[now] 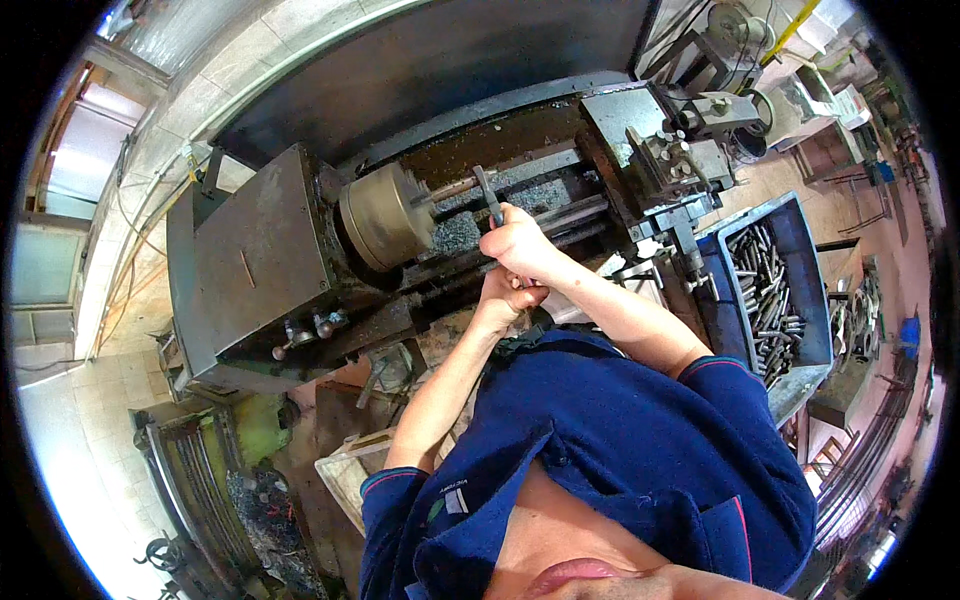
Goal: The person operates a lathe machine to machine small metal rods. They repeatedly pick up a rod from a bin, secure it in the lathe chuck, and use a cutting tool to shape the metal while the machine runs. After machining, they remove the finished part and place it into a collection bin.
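My right hand (518, 240) is closed round the lower end of a narrow, straight grey metal tool (488, 192), whose exact kind I cannot make out. The tool's upper end meets a thin metal rod (455, 189) that sticks out of the lathe chuck (385, 215). Just below the right wrist is my left hand (508, 295), its fingers curled in; whatever it may hold is hidden. Both hands are in front of the lathe bed (560, 220), where metal chips lie heaped under the rod.
Left of the chuck stands the lathe headstock (250, 260), with knobs on its front. The carriage and tool post (675, 160) sit to the right. A blue crate (815, 290) of metal pieces is beside my right arm. A dark splash guard (430, 80) rises behind.
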`<state>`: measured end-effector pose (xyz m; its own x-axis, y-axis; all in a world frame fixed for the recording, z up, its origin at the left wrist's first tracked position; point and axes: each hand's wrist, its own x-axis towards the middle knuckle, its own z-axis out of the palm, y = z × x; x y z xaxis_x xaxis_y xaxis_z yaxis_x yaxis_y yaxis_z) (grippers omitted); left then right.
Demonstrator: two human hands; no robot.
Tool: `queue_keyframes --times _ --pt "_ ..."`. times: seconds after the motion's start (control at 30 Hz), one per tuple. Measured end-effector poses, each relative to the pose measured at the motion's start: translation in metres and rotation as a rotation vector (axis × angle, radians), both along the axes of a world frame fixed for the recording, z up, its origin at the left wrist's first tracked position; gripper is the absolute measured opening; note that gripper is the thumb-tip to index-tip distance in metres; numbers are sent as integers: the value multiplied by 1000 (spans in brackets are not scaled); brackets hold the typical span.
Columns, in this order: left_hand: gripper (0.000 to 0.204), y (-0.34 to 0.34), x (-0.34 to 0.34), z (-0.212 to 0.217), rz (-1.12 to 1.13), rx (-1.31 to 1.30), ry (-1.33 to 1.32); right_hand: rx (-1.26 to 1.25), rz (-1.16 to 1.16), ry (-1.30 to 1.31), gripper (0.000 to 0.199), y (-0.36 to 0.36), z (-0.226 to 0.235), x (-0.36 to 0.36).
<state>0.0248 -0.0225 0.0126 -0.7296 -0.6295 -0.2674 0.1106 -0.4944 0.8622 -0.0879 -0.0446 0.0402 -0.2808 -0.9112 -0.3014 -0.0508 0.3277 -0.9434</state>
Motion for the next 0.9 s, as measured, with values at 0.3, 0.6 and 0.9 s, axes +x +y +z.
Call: queue_keyframes --times 0.3,0.6,0.9 --pt "30 2 -1 -13 19 -11 79 -41 -24 101 22 -1 -6 3" --pt "32 3 0 -14 27 -24 41 -75 -4 125 19 1 -13 0" --pt "44 0 1 -12 3 -51 10 -78 22 4 17 -1 -4 1"
